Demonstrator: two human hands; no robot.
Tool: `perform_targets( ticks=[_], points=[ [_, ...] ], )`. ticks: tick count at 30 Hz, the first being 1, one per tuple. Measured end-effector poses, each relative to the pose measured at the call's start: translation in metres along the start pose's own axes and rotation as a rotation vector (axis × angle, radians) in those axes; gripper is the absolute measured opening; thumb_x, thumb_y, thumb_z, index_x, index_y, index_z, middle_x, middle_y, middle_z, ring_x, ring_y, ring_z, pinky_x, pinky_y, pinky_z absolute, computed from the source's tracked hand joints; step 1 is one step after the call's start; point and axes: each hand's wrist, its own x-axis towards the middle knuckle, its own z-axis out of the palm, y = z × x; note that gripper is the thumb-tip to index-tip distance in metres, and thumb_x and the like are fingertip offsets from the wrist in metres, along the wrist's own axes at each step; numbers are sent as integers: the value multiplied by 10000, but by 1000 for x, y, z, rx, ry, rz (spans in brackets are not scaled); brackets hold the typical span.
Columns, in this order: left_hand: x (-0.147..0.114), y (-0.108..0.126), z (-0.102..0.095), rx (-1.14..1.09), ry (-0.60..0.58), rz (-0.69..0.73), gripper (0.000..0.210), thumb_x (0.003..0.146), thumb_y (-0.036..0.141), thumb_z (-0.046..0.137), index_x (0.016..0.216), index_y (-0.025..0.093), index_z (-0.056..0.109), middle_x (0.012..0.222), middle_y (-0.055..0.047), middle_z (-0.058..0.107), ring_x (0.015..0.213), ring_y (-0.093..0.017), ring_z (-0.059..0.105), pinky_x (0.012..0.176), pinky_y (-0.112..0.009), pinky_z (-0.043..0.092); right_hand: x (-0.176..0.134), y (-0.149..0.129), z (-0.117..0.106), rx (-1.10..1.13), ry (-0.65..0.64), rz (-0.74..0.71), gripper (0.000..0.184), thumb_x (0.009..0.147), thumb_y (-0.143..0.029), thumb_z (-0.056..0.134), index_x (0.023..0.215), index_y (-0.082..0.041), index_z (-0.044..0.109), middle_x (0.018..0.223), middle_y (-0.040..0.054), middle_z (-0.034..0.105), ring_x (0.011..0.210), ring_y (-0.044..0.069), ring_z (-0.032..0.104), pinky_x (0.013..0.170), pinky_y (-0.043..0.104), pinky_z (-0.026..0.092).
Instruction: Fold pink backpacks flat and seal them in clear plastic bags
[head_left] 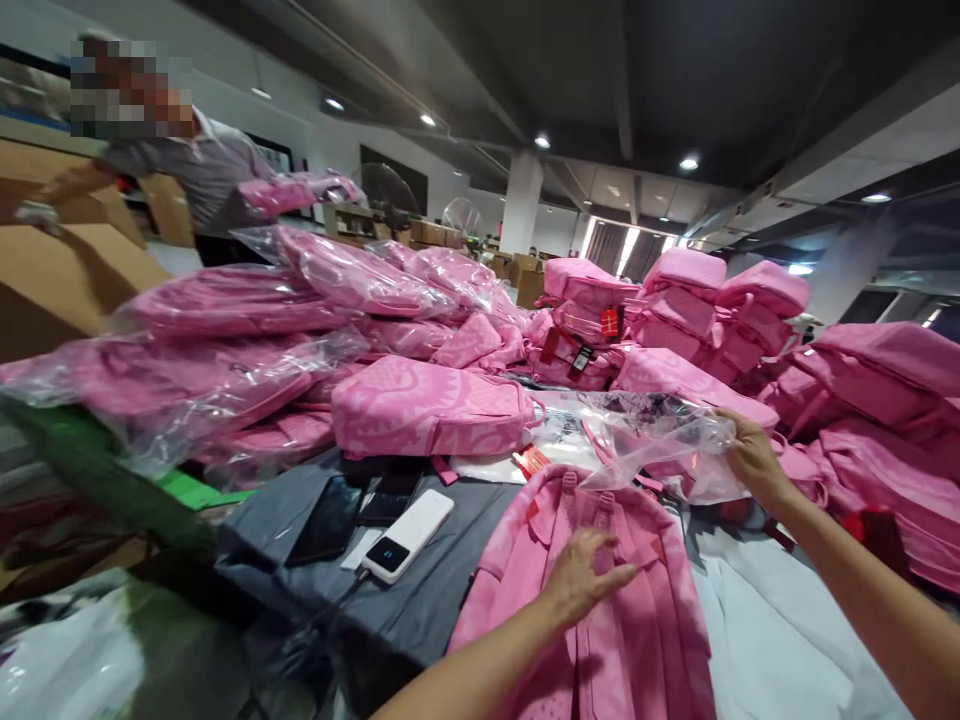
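The person's left hand (581,582) is spread loosely, released, over the shoulder straps (568,505) of a pink backpack (664,610) lying straps up before the person. Left of this backpack sits a white power bank (409,535). Just beyond it, the right hand (752,458) pinches the edge of a clear plastic bag (697,445), its contents unclear. Farther left of it, piled polybags (202,410) hold bagged backpacks (240,300); farthest left stands a cardboard box (67,280), its inside hidden

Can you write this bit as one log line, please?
left hand: open over pink backpack | right hand: gripping clear plastic bag | nearby: white device, wrapped backpacks
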Motion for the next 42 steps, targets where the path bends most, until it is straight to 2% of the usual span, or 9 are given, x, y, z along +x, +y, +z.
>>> perform_targets(
  ticks=[3,5,9,12,16,21,25,30,42],
  points=[
    [-10,37,33,-732,-119,-239,794,792,855,523,1189,183,673,1239,-130,692,1131,-297,652,893,-406,535,-66,-26,10,33,-70,-43,365,924,-495,505,928,-198,718,811,67,710,752,215,666,693,303,538],
    [-15,49,41,-1051,10,-402,832,803,908,421,1090,164,662,1156,-131,703,1005,-260,686,720,-340,550,-106,-34,23,-81,-75,-146,349,977,-433,459,909,-206,716,840,76,707,753,205,674,683,283,525],
    [-28,44,28,-1063,363,-734,403,957,546,569,824,165,583,725,-27,645,629,-150,635,543,-240,504,-170,-22,42,-313,-123,-329,362,1057,-354,387,1039,-222,724,918,81,713,686,157,679,599,227,477],
    [-47,35,13,-935,364,-827,182,964,171,531,791,142,579,616,-13,612,548,-125,629,555,-208,522,-204,-4,44,-394,-149,-365,368,1076,-325,363,1093,-224,716,914,77,722,688,156,694,582,222,474],
    [-81,33,0,-808,310,-829,207,963,117,489,788,105,598,646,-106,696,584,-187,711,573,-257,578,-240,0,32,-360,-220,-257,333,1067,-384,405,1054,-228,700,911,61,711,686,166,703,567,243,510],
    [-110,25,-5,-664,333,-716,174,865,181,695,734,121,596,604,-99,705,461,-175,663,443,-235,515,-270,-51,31,-233,0,-322,337,993,-381,582,1300,-243,578,1118,98,660,988,230,698,816,347,594],
    [-114,26,4,-771,405,-514,376,607,293,948,819,96,708,721,-68,743,565,-117,674,539,-185,525,-273,-91,61,-255,-230,-298,261,917,-424,675,1077,-219,651,953,79,683,825,238,670,686,332,551],
    [-121,37,8,-812,477,-450,676,409,504,1008,885,135,702,827,-82,754,729,-168,716,612,-218,541,-256,-85,82,-112,-390,-26,289,1001,-370,500,761,-219,556,643,-7,577,561,150,539,541,253,381],
    [-134,49,21,-567,459,-263,558,550,636,898,686,168,625,652,20,582,597,-105,510,569,-216,417,-242,-111,90,263,-619,171,410,935,-544,576,763,-199,718,744,40,703,695,190,622,639,277,425]
  ],
)
